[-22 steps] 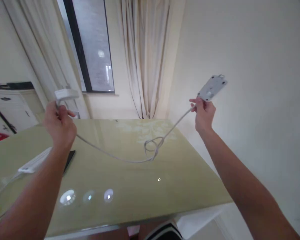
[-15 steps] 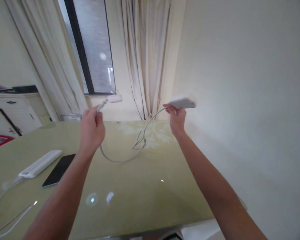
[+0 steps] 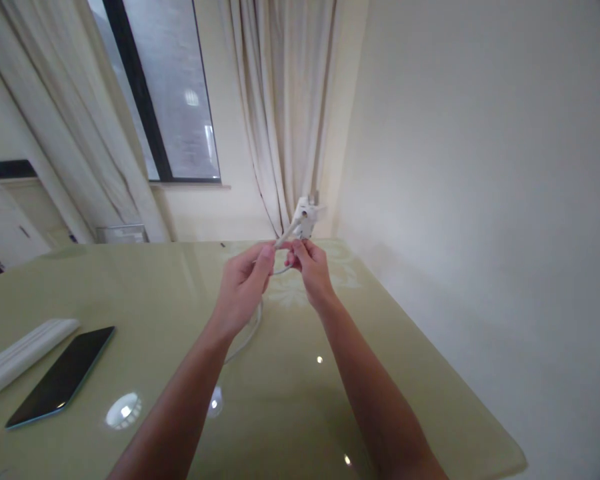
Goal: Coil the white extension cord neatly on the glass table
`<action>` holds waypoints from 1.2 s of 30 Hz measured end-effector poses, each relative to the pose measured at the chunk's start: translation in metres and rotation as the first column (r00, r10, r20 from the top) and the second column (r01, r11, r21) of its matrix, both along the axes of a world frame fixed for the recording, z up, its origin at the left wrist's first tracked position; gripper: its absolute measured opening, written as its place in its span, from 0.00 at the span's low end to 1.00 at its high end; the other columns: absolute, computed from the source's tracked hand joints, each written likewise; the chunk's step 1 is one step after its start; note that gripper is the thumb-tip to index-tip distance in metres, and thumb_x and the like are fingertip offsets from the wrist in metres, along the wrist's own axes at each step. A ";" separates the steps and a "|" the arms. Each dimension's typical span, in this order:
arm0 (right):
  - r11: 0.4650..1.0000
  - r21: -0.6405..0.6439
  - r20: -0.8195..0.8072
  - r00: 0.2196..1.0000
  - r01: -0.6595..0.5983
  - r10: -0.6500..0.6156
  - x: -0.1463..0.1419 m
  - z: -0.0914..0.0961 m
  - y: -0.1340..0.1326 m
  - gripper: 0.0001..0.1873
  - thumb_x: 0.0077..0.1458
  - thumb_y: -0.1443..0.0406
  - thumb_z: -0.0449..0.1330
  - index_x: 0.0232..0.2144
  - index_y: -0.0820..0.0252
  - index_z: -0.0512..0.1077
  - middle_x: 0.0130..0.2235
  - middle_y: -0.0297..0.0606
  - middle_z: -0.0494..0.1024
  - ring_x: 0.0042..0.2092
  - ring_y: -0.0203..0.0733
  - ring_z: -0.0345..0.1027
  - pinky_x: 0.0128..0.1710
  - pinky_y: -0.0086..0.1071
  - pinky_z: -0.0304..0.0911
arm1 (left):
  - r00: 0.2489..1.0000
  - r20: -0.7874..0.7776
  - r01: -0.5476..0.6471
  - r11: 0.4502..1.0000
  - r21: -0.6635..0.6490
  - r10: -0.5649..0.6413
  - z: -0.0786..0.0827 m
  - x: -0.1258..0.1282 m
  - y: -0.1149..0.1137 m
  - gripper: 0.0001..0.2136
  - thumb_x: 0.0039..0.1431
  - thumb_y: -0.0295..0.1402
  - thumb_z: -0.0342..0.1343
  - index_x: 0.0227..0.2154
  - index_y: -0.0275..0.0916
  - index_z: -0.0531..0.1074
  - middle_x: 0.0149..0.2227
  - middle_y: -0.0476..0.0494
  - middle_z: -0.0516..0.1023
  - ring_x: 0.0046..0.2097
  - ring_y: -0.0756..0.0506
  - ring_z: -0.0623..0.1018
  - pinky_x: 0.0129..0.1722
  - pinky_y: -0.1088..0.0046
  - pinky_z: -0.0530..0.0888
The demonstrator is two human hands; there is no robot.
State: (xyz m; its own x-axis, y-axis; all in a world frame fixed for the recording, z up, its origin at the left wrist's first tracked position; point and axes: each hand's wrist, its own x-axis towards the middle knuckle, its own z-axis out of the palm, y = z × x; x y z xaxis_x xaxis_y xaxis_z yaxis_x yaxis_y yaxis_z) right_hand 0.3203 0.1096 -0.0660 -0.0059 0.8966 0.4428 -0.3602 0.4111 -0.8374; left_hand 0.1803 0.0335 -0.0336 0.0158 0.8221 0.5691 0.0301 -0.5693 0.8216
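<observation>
Above the far part of the table, my hands are close together with one white cord (image 3: 257,320) between them. My left hand (image 3: 247,280) is closed on the cord just below its plug (image 3: 314,198), which has metal prongs pointing up. A small white power strip (image 3: 305,230) stands end-up in the fingers of my right hand (image 3: 309,263), pinched at its lower end. Plug and strip overlap in view, so I cannot tell whether they touch. Behind my left wrist, the rest of the cord hangs in a loop toward the tabletop.
On the greenish glossy table (image 3: 280,413), a long white power strip (image 3: 27,353) lies at the left beside a black tablet or phone (image 3: 63,373). A wall (image 3: 480,233) runs along the right side. Curtains (image 3: 290,120) and a window (image 3: 175,93) are behind.
My hands have come together from wide apart, bringing the plug and the small power strip side by side. The strip has turned from level to upright. The view has shifted right.
</observation>
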 end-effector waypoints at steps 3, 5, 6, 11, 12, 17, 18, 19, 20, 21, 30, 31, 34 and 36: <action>0.995 0.075 0.072 0.995 -0.070 0.065 -0.006 0.000 -0.005 0.16 0.58 0.53 0.64 0.29 0.58 0.72 0.25 0.29 0.68 0.28 0.33 0.61 0.31 0.28 0.61 | 0.996 -0.085 0.012 1.000 0.009 -0.011 -0.003 0.006 0.005 0.18 0.67 0.49 0.58 0.32 0.39 0.79 0.26 0.48 0.70 0.23 0.53 0.64 0.20 0.75 0.59; 0.988 0.122 0.117 0.990 -0.092 0.078 -0.010 0.002 -0.011 0.13 0.58 0.54 0.64 0.30 0.57 0.72 0.28 0.30 0.69 0.30 0.34 0.61 0.31 0.28 0.59 | 0.996 -0.091 0.021 0.999 -0.040 -0.025 -0.003 0.004 0.007 0.15 0.65 0.47 0.61 0.33 0.39 0.79 0.27 0.48 0.72 0.22 0.53 0.66 0.20 0.76 0.60; 0.986 0.131 0.142 0.986 -0.102 0.084 -0.011 0.003 -0.014 0.13 0.58 0.54 0.64 0.31 0.56 0.72 0.28 0.30 0.69 0.30 0.35 0.60 0.30 0.28 0.58 | 0.997 -0.074 0.019 0.997 -0.079 -0.025 -0.003 0.002 0.009 0.14 0.64 0.46 0.62 0.34 0.39 0.78 0.26 0.48 0.73 0.22 0.53 0.67 0.19 0.77 0.60; 0.980 0.150 0.274 0.958 -0.130 0.085 -0.011 0.008 -0.024 0.14 0.64 0.54 0.59 0.31 0.55 0.69 0.25 0.27 0.60 0.27 0.34 0.52 0.27 0.29 0.51 | 0.996 0.077 -0.039 0.981 -0.188 0.055 0.000 -0.012 0.014 0.15 0.57 0.42 0.68 0.37 0.41 0.71 0.32 0.51 0.76 0.20 0.55 0.69 0.16 0.79 0.59; 0.978 0.165 0.308 0.949 -0.128 0.072 -0.009 0.009 -0.025 0.13 0.65 0.54 0.59 0.31 0.55 0.69 0.26 0.28 0.61 0.28 0.34 0.53 0.27 0.29 0.51 | 0.994 0.108 -0.013 0.980 -0.197 0.035 0.001 -0.014 0.015 0.16 0.55 0.41 0.70 0.36 0.41 0.69 0.33 0.51 0.76 0.19 0.56 0.69 0.16 0.80 0.59; 0.958 0.264 0.456 0.890 -0.108 -0.025 -0.003 0.016 -0.032 0.13 0.65 0.57 0.59 0.30 0.56 0.70 0.28 0.31 0.68 0.31 0.37 0.59 0.30 0.29 0.54 | 0.988 0.096 0.139 0.955 -0.262 -0.118 0.002 -0.026 0.018 0.16 0.53 0.40 0.71 0.31 0.39 0.69 0.28 0.53 0.70 0.20 0.57 0.65 0.18 0.80 0.55; 0.954 0.277 0.478 0.878 -0.111 -0.036 -0.002 0.017 -0.033 0.13 0.65 0.57 0.59 0.30 0.56 0.71 0.28 0.31 0.69 0.32 0.37 0.60 0.31 0.29 0.55 | 0.988 0.083 0.151 0.951 -0.272 -0.133 0.001 -0.027 0.018 0.16 0.53 0.40 0.71 0.30 0.38 0.69 0.27 0.52 0.69 0.20 0.57 0.65 0.18 0.80 0.54; 0.953 0.283 0.492 0.870 -0.113 -0.043 -0.002 0.019 -0.035 0.13 0.65 0.57 0.60 0.31 0.57 0.72 0.28 0.31 0.70 0.32 0.37 0.61 0.31 0.29 0.56 | 0.987 0.076 0.159 0.949 -0.273 -0.143 0.001 -0.028 0.018 0.16 0.54 0.40 0.70 0.29 0.38 0.69 0.27 0.52 0.69 0.21 0.56 0.65 0.18 0.79 0.55; 0.954 0.279 0.499 0.865 -0.114 -0.042 -0.003 0.020 -0.036 0.12 0.65 0.57 0.60 0.32 0.57 0.74 0.28 0.31 0.71 0.32 0.37 0.62 0.32 0.29 0.57 | 0.986 0.072 0.163 0.949 -0.269 -0.148 0.001 -0.029 0.018 0.15 0.54 0.40 0.70 0.30 0.38 0.70 0.27 0.51 0.69 0.21 0.56 0.66 0.18 0.79 0.56; 0.956 0.266 0.496 0.868 -0.123 -0.027 -0.004 0.021 -0.037 0.12 0.66 0.57 0.60 0.33 0.57 0.75 0.28 0.31 0.71 0.31 0.37 0.63 0.32 0.29 0.59 | 0.987 0.074 0.160 0.953 -0.256 -0.146 0.001 -0.028 0.017 0.15 0.54 0.40 0.70 0.31 0.38 0.70 0.27 0.51 0.70 0.22 0.56 0.67 0.19 0.79 0.57; 0.901 0.039 0.145 0.895 -0.432 0.422 -0.014 0.022 -0.047 0.25 0.58 0.48 0.68 0.54 0.47 0.74 0.41 0.33 0.81 0.41 0.41 0.77 0.45 0.39 0.76 | 0.971 0.233 -0.044 0.998 -0.036 0.051 0.009 -0.017 0.008 0.18 0.57 0.37 0.68 0.46 0.44 0.67 0.42 0.50 0.78 0.20 0.58 0.67 0.17 0.81 0.63; 0.906 0.020 0.122 0.901 -0.422 0.417 -0.015 0.022 -0.047 0.25 0.59 0.46 0.66 0.54 0.48 0.74 0.41 0.33 0.81 0.40 0.41 0.77 0.44 0.39 0.77 | 0.969 0.241 -0.049 0.998 -0.040 0.057 0.010 -0.017 0.008 0.18 0.58 0.38 0.68 0.46 0.45 0.66 0.40 0.50 0.79 0.20 0.58 0.67 0.17 0.81 0.63; 0.933 0.011 0.072 0.931 -0.361 0.359 -0.018 0.021 -0.044 0.26 0.60 0.43 0.64 0.53 0.49 0.76 0.42 0.34 0.82 0.37 0.40 0.78 0.42 0.38 0.78 | 0.964 0.262 -0.018 0.998 -0.059 0.033 0.012 -0.020 0.006 0.20 0.59 0.42 0.67 0.47 0.45 0.65 0.35 0.52 0.80 0.19 0.57 0.66 0.17 0.81 0.62; 0.952 0.019 0.043 0.952 -0.305 0.304 -0.021 0.021 -0.042 0.26 0.59 0.43 0.64 0.50 0.51 0.78 0.41 0.35 0.82 0.36 0.39 0.78 0.40 0.37 0.78 | 0.969 0.244 0.060 0.994 -0.092 -0.036 0.014 -0.021 0.004 0.20 0.57 0.43 0.68 0.46 0.44 0.67 0.33 0.51 0.80 0.19 0.57 0.66 0.17 0.81 0.61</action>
State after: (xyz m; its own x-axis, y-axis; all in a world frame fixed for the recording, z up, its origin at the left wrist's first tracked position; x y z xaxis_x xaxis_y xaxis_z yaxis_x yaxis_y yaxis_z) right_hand 0.2998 0.0671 -0.0454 -0.2943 0.8380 0.4595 -0.4388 0.3086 -0.8439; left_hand 0.1589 0.0376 -0.0194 -0.0719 0.8757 0.4775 -0.2018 -0.4817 0.8528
